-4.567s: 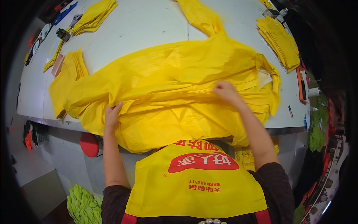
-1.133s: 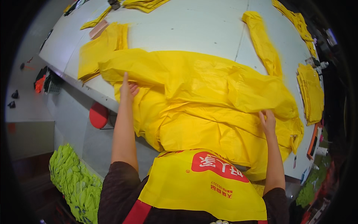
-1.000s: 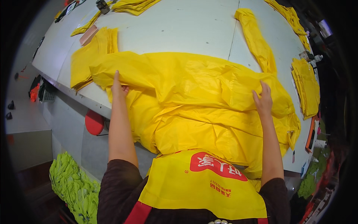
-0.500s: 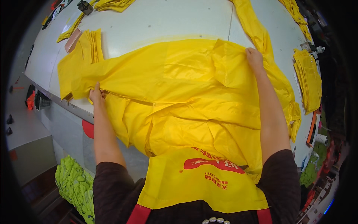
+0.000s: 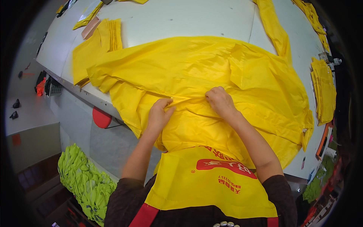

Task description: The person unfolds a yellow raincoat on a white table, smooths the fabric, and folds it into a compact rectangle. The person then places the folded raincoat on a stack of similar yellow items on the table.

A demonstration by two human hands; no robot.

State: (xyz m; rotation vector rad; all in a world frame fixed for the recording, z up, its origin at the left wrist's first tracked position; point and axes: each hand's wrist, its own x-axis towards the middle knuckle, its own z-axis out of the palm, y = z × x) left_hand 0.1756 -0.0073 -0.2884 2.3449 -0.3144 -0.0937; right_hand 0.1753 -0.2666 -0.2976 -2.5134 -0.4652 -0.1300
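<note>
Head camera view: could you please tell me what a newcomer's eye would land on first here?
First, the big yellow garment spread across the white table, filling the middle of the view. At its near edge the left hand and right hand pinch one fold, drawn taut between them. A lime-green pile lies on the floor at lower left, and folded yellow stacks sit at the table's left.
</note>
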